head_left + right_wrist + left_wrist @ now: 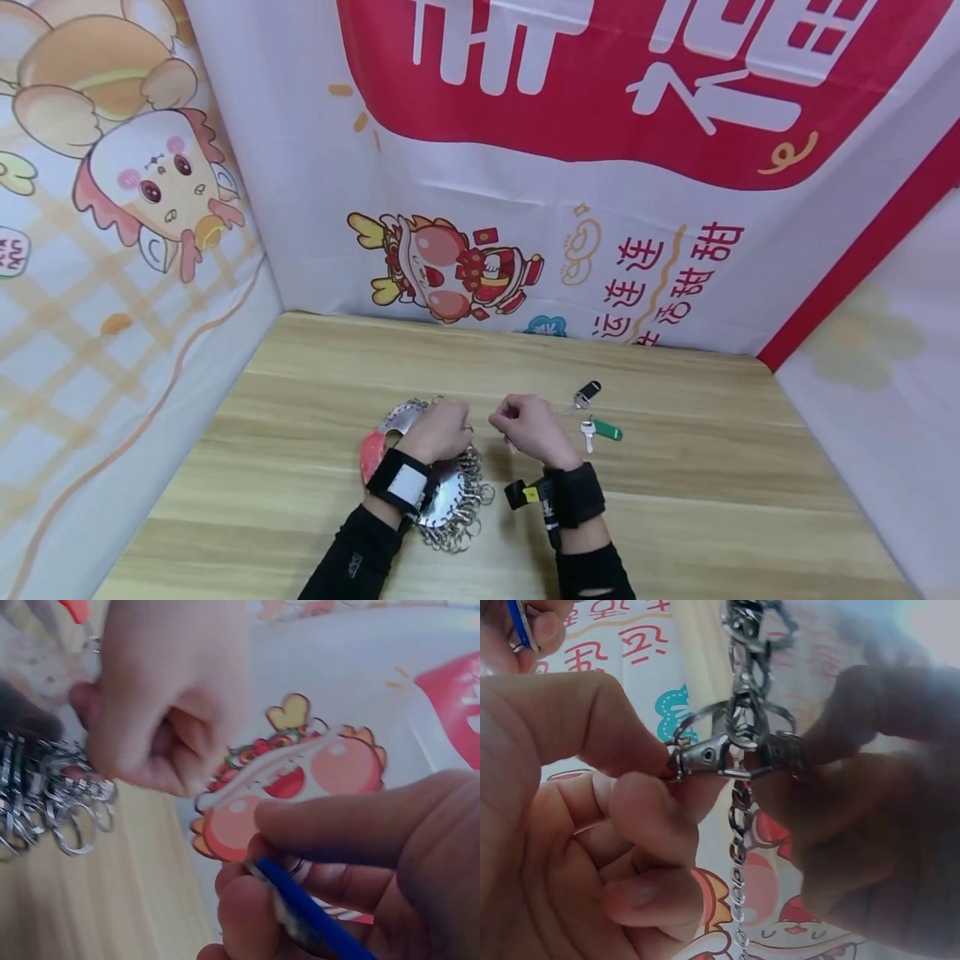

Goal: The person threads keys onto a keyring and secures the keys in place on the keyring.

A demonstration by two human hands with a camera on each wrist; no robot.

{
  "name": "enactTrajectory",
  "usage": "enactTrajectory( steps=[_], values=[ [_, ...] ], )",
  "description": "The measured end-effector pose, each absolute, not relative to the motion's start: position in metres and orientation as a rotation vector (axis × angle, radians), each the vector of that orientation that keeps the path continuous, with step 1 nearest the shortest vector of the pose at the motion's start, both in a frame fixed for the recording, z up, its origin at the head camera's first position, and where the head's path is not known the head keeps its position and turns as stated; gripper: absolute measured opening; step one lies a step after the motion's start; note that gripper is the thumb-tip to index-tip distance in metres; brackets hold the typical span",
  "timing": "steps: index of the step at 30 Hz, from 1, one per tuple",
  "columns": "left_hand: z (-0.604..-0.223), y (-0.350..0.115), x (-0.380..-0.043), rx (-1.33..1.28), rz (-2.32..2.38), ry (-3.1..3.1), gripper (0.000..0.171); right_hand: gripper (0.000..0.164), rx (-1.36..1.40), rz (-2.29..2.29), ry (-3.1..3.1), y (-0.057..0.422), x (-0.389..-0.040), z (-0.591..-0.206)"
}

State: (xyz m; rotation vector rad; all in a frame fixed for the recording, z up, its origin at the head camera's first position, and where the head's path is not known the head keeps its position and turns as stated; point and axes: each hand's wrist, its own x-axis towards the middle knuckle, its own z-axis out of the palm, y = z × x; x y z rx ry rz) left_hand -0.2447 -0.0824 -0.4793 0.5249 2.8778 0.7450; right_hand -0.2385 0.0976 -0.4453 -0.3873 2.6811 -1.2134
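Note:
My left hand (441,429) is over a round, shiny metal disc (444,498) fringed with many small metal rings. In the left wrist view, its thumb and fingertip pinch a small metal clip (703,756) at the disc's rim, and the polished face mirrors the fingers. My right hand (531,427) is just to the right of the disc. Between its thumb and fingers it holds a blue-edged key tag (319,911), mostly covered by the fingers. A red part (371,456) shows on the disc's left side.
A black key tag (592,389) and a green key tag (607,430) with a silver key (588,435) lie right of the right hand on the wooden table (697,492). Printed cloth walls (315,183) stand at the back and sides.

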Motion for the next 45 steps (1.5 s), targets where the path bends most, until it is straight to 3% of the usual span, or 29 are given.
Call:
enactTrajectory(
  steps=[8, 20, 31, 38, 45],
  values=[
    [-0.48, -0.084, -0.25, 0.569, 0.725, 2.918, 0.016, 0.009, -0.458, -1.108, 2.726, 0.081, -0.241, -0.46],
    [-0.482, -0.084, -0.247, 0.641, 0.794, 2.945, 0.024, 0.008, -0.425, -1.065, 2.729, 0.068, -0.239, -0.478],
    [-0.474, -0.084, -0.242, 0.562, 0.793, 2.926, 0.022, 0.031, -0.543, -1.032, 2.761, 0.059, -0.238, -0.484],
    [-0.473, -0.087, -0.242, 0.567, 0.813, 2.91, 0.021, 0.034, -0.522, -1.026, 2.756, 0.056, -0.237, -0.484],
    [-0.467, -0.09, -0.244, 0.609, 0.843, 2.887, 0.018, 0.027, -0.518, -1.012, 2.753, 0.059, -0.239, -0.484]
  ],
)
